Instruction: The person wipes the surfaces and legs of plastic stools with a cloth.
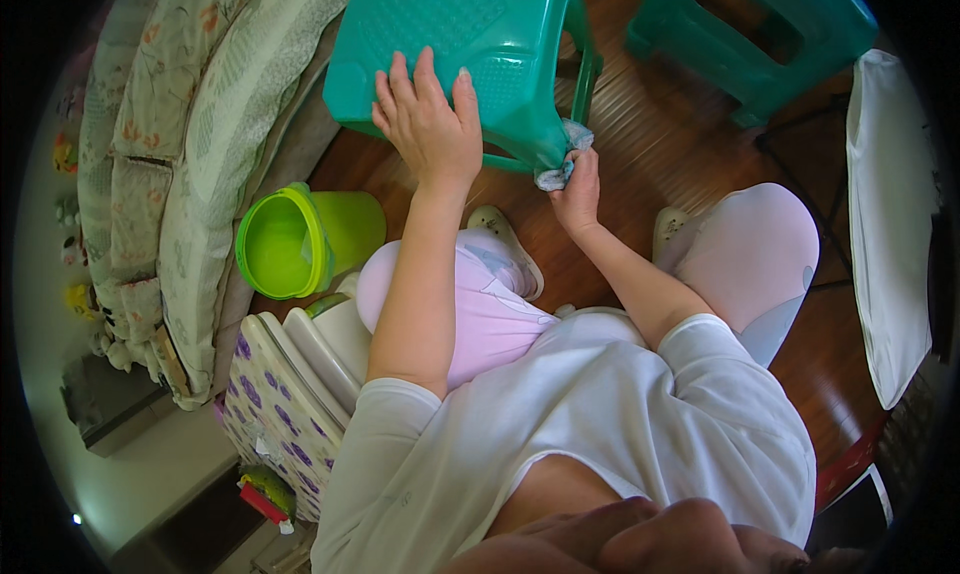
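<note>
A green plastic stool (450,56) stands before me at the top middle, its textured seat facing up. My left hand (435,123) lies flat on the near edge of the seat, fingers spread, holding nothing. My right hand (579,191) grips a damp-looking grey-blue cloth (555,176) and presses it around the lower part of the stool's near right leg (551,142). Part of the cloth sticks out beyond the leg; my fingertips are partly hidden by it.
A lime green bin (352,225) is at the left, beside a bed with patterned bedding (217,161). Another green stool (739,41) stands upper right, near a white fabric-covered item (885,221). A flower-patterned cover (277,416) lies lower left. The floor (637,146) is glossy brown.
</note>
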Demonstrator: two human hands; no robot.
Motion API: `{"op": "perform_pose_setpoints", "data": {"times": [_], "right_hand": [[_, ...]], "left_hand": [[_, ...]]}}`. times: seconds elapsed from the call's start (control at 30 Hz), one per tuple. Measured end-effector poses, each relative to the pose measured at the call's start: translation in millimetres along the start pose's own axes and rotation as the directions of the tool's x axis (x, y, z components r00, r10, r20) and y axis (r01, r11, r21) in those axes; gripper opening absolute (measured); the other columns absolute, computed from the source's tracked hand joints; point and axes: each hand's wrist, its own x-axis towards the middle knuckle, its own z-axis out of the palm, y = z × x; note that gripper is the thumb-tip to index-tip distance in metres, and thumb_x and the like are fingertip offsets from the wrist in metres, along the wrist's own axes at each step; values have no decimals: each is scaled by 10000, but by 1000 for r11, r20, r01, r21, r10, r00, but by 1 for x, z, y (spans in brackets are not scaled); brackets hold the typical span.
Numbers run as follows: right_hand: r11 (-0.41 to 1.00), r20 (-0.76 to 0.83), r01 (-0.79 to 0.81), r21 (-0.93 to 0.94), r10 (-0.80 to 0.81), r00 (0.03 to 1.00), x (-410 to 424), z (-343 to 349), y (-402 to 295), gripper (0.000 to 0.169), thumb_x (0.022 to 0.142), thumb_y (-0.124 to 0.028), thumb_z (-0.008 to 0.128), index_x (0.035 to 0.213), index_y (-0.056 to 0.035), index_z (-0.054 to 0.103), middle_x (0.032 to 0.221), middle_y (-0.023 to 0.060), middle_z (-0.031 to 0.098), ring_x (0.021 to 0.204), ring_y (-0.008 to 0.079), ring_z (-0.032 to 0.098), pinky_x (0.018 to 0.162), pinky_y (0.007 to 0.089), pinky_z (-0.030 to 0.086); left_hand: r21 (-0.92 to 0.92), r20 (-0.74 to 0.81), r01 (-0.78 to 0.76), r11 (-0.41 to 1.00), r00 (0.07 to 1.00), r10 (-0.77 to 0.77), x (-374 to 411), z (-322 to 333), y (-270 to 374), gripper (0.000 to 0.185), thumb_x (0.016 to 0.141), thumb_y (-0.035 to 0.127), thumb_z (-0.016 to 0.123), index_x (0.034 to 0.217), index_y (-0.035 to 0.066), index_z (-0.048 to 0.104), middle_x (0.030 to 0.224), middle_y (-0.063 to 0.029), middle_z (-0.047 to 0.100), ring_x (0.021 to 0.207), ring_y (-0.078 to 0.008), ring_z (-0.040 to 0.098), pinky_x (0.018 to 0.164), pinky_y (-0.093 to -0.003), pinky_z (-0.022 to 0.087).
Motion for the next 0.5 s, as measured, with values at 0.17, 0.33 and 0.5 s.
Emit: {"op": "perform_pose_setpoints", "data": {"times": [0.17,0.33,0.5], "right_hand": [[999,-27,-30,21,31,999,-1,7,9,487,622,11,735,999,-54,434,1082,192,463,1023,425,470,853,447,431],[992,2,-123,28,123,992,-7,11,28,433,651,-14,722,994,-48,461,1058,191,487,983,424,500,816,438,449],[978,102,-209,25,205,973,-10,14,67,331,680,-30,700,946,-32,504,1007,182,530,939,410,532,783,439,460]], "left_hand": [[-13,1,-12,1000,1000,12,-1,1,-2,456,966,377,465,1297,67,518,1385,-192,443,1301,-392,342,1077,-523,203],[-6,7,-17,1000,1000,17,1,1,-1,455,970,372,461,1301,63,515,1386,-193,441,1301,-384,343,1077,-514,201],[-15,30,-15,1000,999,16,2,0,1,456,974,358,454,1317,60,502,1394,-197,431,1308,-385,335,1082,-508,193]]}}
